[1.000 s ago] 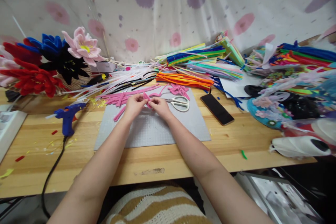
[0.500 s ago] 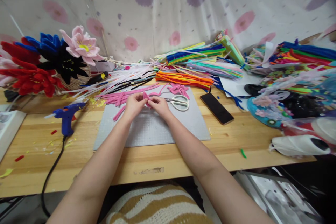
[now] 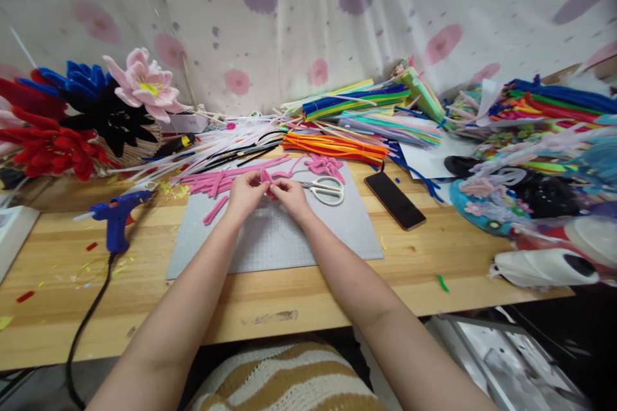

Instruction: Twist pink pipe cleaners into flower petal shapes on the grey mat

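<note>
Over the grey cutting mat (image 3: pixel 274 241), my left hand (image 3: pixel 247 192) and my right hand (image 3: pixel 290 197) meet, fingertips pinched on one small pink fuzzy piece (image 3: pixel 265 176). The piece pokes up between the fingers, and its lower part is hidden by them. Pink pipe cleaners (image 3: pixel 207 182) lie behind and left of my left hand. A curled pink bundle (image 3: pixel 324 166) rests at the mat's back right. White-handled scissors (image 3: pixel 328 191) lie just right of my right hand, their tips hidden behind it.
On the wooden table (image 3: pixel 308 298), a blue glue gun (image 3: pixel 116 221) stands left with its cord. A black phone (image 3: pixel 395 200) lies right of the mat. Fuzzy flowers (image 3: pixel 147 85) fill the back left; orange pipe cleaners (image 3: pixel 335 146) and other bundles lie behind. A white roll (image 3: pixel 537 268) is at right.
The whole view has shifted slightly, with objects appearing a little further left. Both hands keep their pinch on the pink piece, with only slight finger movement.
</note>
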`<action>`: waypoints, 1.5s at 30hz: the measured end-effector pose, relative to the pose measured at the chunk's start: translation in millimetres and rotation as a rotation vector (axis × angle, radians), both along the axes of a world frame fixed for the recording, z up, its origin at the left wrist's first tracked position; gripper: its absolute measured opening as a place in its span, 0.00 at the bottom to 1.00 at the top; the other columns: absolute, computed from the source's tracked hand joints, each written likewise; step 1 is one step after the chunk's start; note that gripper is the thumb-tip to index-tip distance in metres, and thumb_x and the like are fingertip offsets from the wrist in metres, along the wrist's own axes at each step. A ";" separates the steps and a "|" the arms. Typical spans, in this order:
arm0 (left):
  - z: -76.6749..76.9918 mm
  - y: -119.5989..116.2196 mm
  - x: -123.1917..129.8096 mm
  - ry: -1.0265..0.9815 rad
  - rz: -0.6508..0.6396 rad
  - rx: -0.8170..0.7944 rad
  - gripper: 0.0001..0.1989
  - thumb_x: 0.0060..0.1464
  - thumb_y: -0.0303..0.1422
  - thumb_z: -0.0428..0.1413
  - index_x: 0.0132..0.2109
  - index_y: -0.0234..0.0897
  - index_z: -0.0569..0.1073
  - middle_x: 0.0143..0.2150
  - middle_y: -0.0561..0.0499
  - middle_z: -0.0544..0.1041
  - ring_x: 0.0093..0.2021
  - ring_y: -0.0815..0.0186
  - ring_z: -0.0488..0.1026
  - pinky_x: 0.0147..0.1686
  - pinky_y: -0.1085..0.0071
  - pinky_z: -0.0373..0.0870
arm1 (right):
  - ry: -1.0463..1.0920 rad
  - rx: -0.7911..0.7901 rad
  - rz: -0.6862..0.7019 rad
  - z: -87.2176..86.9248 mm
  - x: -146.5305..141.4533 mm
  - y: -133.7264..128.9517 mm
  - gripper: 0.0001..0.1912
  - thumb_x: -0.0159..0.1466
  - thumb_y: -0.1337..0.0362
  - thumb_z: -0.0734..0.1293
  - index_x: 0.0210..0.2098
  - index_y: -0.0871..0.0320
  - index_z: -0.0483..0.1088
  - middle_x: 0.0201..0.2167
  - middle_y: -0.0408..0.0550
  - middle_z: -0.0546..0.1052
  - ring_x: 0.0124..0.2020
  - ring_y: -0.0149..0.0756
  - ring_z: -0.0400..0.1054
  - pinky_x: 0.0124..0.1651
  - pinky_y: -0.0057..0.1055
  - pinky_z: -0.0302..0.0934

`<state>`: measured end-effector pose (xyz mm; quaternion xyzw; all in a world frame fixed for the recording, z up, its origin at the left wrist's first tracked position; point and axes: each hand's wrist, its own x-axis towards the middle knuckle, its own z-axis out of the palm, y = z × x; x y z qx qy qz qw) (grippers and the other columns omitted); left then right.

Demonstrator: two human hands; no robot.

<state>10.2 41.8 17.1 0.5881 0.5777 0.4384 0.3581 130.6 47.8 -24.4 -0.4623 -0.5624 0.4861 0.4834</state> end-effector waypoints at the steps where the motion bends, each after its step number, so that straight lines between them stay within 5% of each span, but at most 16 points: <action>1: 0.1 0.4 -0.2 -0.002 -0.013 0.010 0.07 0.40 0.31 0.54 0.29 0.35 0.74 0.26 0.52 0.74 0.28 0.69 0.69 0.30 0.73 0.66 | 0.013 -0.013 -0.001 0.8 -1.0 -0.6 0.09 0.52 0.60 0.63 0.22 0.59 0.68 0.20 0.41 0.70 0.23 0.28 0.63 0.31 0.26 0.60; 13: 9.8 -6.2 5.4 0.350 0.080 0.043 0.07 0.44 0.30 0.52 0.29 0.37 0.74 0.25 0.51 0.74 0.26 0.67 0.68 0.27 0.73 0.59 | -0.118 0.054 -0.194 8.8 -4.4 -9.7 0.09 0.53 0.61 0.63 0.23 0.59 0.71 0.23 0.43 0.72 0.28 0.31 0.64 0.35 0.27 0.58; 28: -1.1 -3.9 15.0 0.271 0.125 0.098 0.01 0.43 0.28 0.49 0.27 0.37 0.65 0.24 0.55 0.66 0.25 0.70 0.61 0.29 0.74 0.58 | -0.182 0.172 -0.155 10.9 -4.0 -9.2 0.02 0.50 0.67 0.61 0.23 0.58 0.66 0.23 0.42 0.68 0.27 0.29 0.60 0.33 0.26 0.57; 35: -2.5 -4.2 6.2 0.124 0.073 0.080 0.10 0.42 0.29 0.51 0.36 0.36 0.71 0.31 0.52 0.73 0.31 0.67 0.68 0.34 0.72 0.63 | -0.053 0.038 -0.120 8.8 -4.1 -6.8 0.06 0.52 0.63 0.63 0.24 0.60 0.69 0.23 0.43 0.72 0.26 0.29 0.64 0.33 0.26 0.59; 40: -6.2 -2.6 -3.8 0.021 0.003 -0.016 0.07 0.41 0.35 0.55 0.28 0.35 0.72 0.24 0.53 0.72 0.26 0.68 0.67 0.28 0.73 0.62 | -0.039 0.012 -0.037 2.5 -3.8 -3.6 0.08 0.53 0.62 0.63 0.25 0.59 0.71 0.23 0.43 0.74 0.26 0.30 0.66 0.34 0.27 0.60; 45: -2.4 -2.0 -8.5 0.142 -0.010 -0.013 0.08 0.42 0.35 0.54 0.26 0.35 0.72 0.22 0.53 0.71 0.24 0.68 0.65 0.26 0.73 0.59 | -0.149 0.058 -0.069 3.9 -3.5 -7.7 0.09 0.54 0.63 0.63 0.27 0.59 0.74 0.25 0.45 0.76 0.29 0.33 0.68 0.36 0.28 0.60</action>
